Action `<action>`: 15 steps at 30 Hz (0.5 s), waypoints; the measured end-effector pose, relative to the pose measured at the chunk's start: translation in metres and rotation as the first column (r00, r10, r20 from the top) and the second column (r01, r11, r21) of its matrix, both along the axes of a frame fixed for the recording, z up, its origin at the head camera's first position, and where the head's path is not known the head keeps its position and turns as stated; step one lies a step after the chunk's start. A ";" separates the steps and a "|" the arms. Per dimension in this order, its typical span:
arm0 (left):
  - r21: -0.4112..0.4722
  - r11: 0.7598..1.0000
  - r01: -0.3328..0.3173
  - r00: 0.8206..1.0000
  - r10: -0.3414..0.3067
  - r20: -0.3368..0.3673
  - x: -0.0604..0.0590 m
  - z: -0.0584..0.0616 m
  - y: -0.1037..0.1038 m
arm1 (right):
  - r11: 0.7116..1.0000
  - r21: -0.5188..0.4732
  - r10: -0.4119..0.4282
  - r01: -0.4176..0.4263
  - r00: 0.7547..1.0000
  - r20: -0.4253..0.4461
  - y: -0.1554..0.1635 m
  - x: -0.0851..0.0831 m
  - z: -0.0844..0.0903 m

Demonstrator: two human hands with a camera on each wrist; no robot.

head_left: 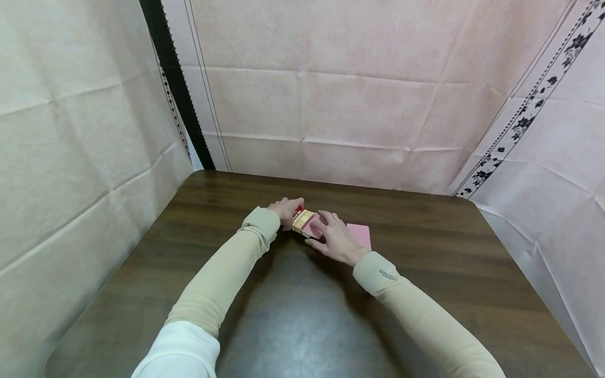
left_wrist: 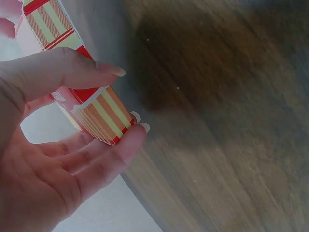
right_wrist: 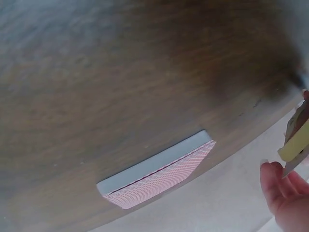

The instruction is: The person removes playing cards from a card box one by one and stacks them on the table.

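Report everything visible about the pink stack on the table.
The pink stack looks like paper cards: rectangular, finely patterned pink and white on top, with a pale side and a thin dark line between. It lies flat on the brown table beside the right hand, which partly hides it in the head view.

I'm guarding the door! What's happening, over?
Left hand gripping striped box. Right hand at its other end. Pink-patterned deck on table. Nothing seen in the way.
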State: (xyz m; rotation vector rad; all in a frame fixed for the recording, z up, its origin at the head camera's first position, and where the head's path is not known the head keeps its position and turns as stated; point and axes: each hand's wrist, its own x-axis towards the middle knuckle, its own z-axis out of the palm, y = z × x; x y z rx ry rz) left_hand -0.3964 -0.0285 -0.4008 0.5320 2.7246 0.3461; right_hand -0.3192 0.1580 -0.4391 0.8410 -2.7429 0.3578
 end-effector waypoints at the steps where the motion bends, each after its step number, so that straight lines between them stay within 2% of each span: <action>1: 0.003 1.000 0.010 1.000 -0.010 0.002 0.000 0.000 0.001 | 1.000 -0.006 -0.007 0.007 1.000 0.004 0.000 0.000 0.001; 5: 0.022 0.999 0.029 0.999 -0.029 -0.013 0.002 0.002 0.004 | 1.000 -0.002 -0.021 0.021 1.000 -0.013 0.000 -0.001 0.003; 11: 0.029 1.000 -0.009 1.000 0.010 -0.018 -0.001 -0.001 -0.002 | 0.998 0.049 -0.035 0.036 0.999 -0.019 0.008 0.000 0.002; 15: 0.024 0.999 -0.029 1.000 0.029 -0.004 -0.003 -0.007 -0.006 | 0.994 0.059 -0.092 0.092 0.996 -0.003 0.019 0.003 -0.004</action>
